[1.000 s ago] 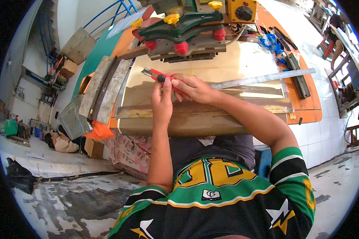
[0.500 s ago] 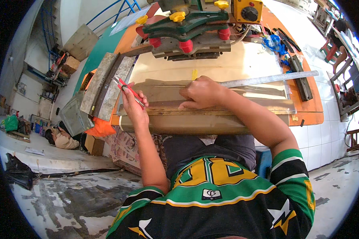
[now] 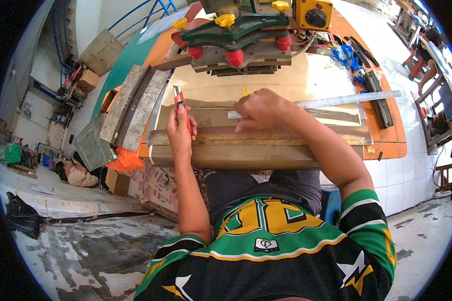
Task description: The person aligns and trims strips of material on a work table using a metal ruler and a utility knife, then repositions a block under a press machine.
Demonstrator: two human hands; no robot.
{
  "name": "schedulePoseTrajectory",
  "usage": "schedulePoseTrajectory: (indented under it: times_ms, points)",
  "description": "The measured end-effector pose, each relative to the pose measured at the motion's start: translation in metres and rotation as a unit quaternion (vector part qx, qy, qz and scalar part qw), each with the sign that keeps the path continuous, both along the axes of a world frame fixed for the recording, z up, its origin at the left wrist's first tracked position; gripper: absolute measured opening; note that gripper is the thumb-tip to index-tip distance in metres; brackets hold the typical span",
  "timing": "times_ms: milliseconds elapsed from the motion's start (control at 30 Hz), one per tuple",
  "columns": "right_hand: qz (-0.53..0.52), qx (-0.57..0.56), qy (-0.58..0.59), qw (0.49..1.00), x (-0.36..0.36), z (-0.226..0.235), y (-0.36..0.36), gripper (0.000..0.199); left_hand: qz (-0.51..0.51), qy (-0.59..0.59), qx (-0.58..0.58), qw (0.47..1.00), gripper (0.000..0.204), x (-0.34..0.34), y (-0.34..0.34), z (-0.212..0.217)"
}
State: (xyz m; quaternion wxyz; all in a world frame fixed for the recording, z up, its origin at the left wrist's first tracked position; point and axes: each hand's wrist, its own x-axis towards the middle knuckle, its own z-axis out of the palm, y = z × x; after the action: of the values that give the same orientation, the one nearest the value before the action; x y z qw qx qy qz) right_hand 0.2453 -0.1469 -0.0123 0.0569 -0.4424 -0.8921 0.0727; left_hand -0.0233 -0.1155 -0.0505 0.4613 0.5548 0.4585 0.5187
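Note:
My left hand point(image 3: 180, 129) is closed around a red utility knife point(image 3: 182, 108), its metal tip pointing away from me above the sheet's left part. My right hand point(image 3: 267, 109), slightly blurred, straddles a long steel ruler point(image 3: 346, 99) near its left end, with thumb and fingers on either side. The ruler lies slantwise over a brownish translucent sheet point(image 3: 206, 114) and reaches past the table's right side. A long brown bar point(image 3: 296, 136) runs along the near edge, with a rounded brownish roll point(image 3: 231, 157) in front of it.
Beyond the sheet stands a green press head point(image 3: 236, 31) with yellow knobs and red posts; a yellow control box point(image 3: 311, 14) is beside it. Metal bars point(image 3: 130, 108) lie at the left, a dark bar point(image 3: 378, 100) at the right, near blue plastic scraps point(image 3: 345, 54). Other people sit farther off.
My left hand has moved right, and the knife has turned more upright. My right hand has shifted up and right, uncovering the ruler's left end.

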Motion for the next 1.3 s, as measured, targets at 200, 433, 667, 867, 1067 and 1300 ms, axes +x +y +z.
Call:
schedulePoseTrajectory:
  times_ms: [200, 433, 667, 867, 1067, 1300]
  points:
    - [0.028, 0.037, -0.053, 0.998, -0.03, -0.004, -0.021, 0.06, 0.025, -0.002, 0.01, 1.0, 0.036, -0.003, -0.002, -0.011]
    - [0.039, 0.101, -0.046, 0.993, -0.04, -0.011, -0.034, 0.043, 0.046, -0.169, -0.001, 0.985, 0.034, -0.019, -0.002, -0.001]
    - [0.065, 0.134, -0.05, 0.988, -0.047, -0.031, -0.029, 0.025, 0.093, -0.183, 0.03, 0.978, 0.033, -0.067, -0.014, 0.015]
    - [0.05, 0.102, -0.037, 0.993, -0.039, -0.005, -0.032, 0.017, 0.181, -0.164, 0.066, 0.967, 0.023, -0.109, -0.015, -0.011]
    - [0.001, 0.139, -0.042, 0.989, -0.034, -0.023, -0.023, 0.022, 0.228, -0.211, 0.063, 0.948, 0.025, -0.104, -0.014, -0.011]
    - [-0.097, 0.147, 0.002, 0.984, -0.028, 0.006, -0.028, 0.03, 0.219, -0.307, 0.086, 0.922, 0.023, -0.097, 0.006, -0.017]
